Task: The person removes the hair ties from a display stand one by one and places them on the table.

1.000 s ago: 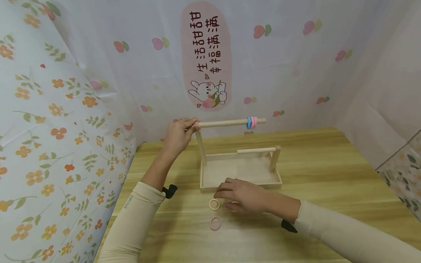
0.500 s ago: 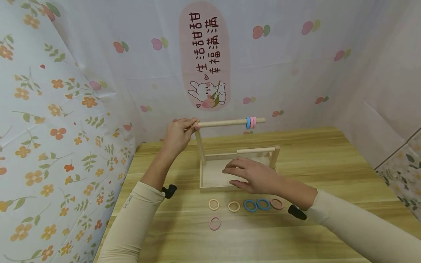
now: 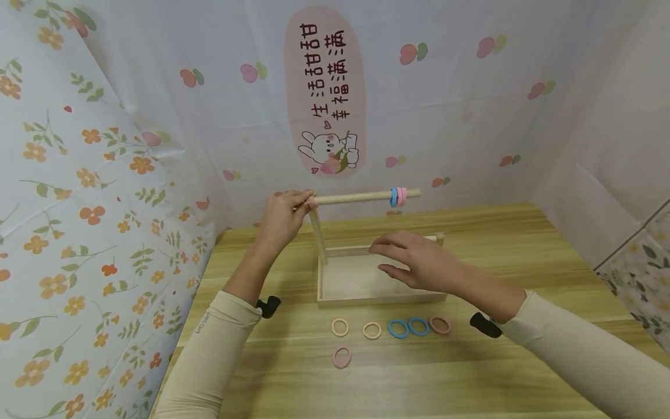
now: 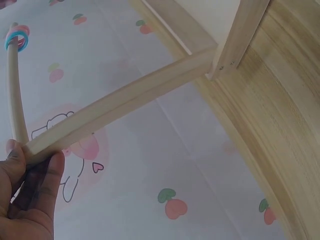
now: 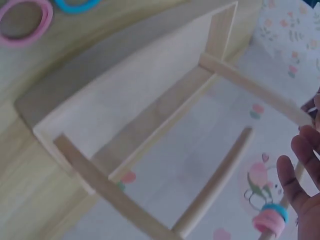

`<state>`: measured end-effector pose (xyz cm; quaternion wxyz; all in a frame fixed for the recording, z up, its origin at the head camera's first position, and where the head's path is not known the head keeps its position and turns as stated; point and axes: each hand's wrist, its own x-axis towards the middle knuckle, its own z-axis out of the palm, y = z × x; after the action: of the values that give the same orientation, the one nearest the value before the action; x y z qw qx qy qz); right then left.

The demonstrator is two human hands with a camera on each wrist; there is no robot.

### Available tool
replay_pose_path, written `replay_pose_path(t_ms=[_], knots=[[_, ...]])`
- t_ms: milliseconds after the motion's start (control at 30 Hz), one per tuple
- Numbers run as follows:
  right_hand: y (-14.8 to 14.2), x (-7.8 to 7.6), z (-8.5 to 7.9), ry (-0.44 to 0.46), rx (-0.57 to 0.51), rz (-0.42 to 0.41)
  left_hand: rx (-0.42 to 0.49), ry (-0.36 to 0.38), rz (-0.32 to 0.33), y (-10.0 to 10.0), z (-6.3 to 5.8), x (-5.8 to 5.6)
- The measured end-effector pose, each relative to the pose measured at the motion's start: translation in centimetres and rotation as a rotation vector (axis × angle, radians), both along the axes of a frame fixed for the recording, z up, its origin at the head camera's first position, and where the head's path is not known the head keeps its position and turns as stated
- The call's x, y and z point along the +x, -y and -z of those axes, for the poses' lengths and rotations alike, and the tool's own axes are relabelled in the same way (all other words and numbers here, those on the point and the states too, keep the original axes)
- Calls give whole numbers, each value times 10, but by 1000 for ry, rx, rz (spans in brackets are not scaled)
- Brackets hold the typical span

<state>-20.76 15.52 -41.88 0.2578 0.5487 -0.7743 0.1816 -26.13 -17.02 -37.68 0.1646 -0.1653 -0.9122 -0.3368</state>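
Observation:
My left hand (image 3: 282, 220) pinches the top of a tall wooden post (image 4: 125, 105), at its joint with a long level rod (image 3: 350, 198). A blue ring (image 3: 394, 198) and pink rings (image 3: 402, 196) hang near the rod's free right end. Fingers spread and holding nothing, my right hand (image 3: 419, 262) hovers over the shallow wooden tray (image 3: 382, 301) that carries the post. It partly hides a lower rod (image 5: 215, 185) on the tray's shorter right post (image 5: 115, 195); the right wrist view shows both.
In front of the tray lie loose rings: two cream rings (image 3: 340, 319), two blue rings (image 3: 399, 337), a brownish-pink ring (image 3: 440, 317) and a pink ring (image 3: 342, 367) nearer me. A printed cloth (image 3: 235, 134) hangs behind the wood-grain table (image 3: 502, 262).
My right hand has risen from beside the loose rings to over the tray, moving away and rightward, uncovering several rings. The left hand stays on the post.

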Motion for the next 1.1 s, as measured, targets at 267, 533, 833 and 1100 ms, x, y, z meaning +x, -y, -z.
replay_pose_path(t_ms=[267, 533, 833, 1100], knots=[[-13, -15, -14, -47, -65, -3, -15, 6, -6, 1, 0, 0], [-26, -28, -25, -77, -77, 52, -16, 3, -4, 0, 0, -1], [-36, -36, -24, -48, -83, 160, -24, 4, -12, 1, 2, -1], [-43, -45, -25, -51, -125, 223, -26, 4, -12, 1, 2, -1]])
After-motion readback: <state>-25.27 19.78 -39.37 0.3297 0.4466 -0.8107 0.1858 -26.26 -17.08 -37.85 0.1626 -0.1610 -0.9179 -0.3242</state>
